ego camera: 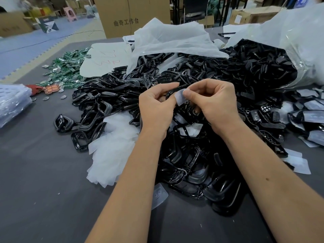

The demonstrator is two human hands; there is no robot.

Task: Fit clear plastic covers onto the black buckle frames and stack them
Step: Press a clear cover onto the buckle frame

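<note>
Above a big heap of black buckle frames [184, 155], my left hand [156, 106] grips one black buckle frame [172, 91] by its edge. My right hand [215, 102] pinches a small clear plastic cover [180, 98] between thumb and forefinger, held against that frame. The frame is mostly hidden behind my fingers. A pile of loose clear covers [112, 148] lies left of my left forearm. Frames with covers fitted [308, 109] lie at the right edge of the table.
The dark grey table [43, 181] also carries green circuit boards [66, 71] at the back left, an open plastic bag of black parts [263, 64] at the back right, white bags [168, 39] and a stack of clear trays [12, 102] at far left. Cardboard boxes stand behind.
</note>
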